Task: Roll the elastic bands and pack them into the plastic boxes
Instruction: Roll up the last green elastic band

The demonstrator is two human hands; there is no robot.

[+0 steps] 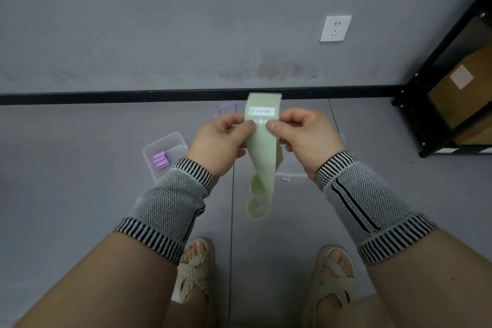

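Observation:
A pale green elastic band (262,157) with a white label near its top hangs flat in front of me, its lower loop dangling toward the floor. My left hand (219,138) pinches its left edge just below the label, and my right hand (303,136) pinches the right edge at the same height. On the floor to the left sits a clear plastic box (177,141) holding rolled purple bands (159,161). Another clear box (288,176) lies on the floor behind my hands, mostly hidden.
A clear lid (226,109) lies near the black baseboard (133,96). A black metal shelf (452,82) with a cardboard box stands at the right. A wall socket (335,28) is on the grey wall. My sandalled feet (197,266) stand on the grey floor.

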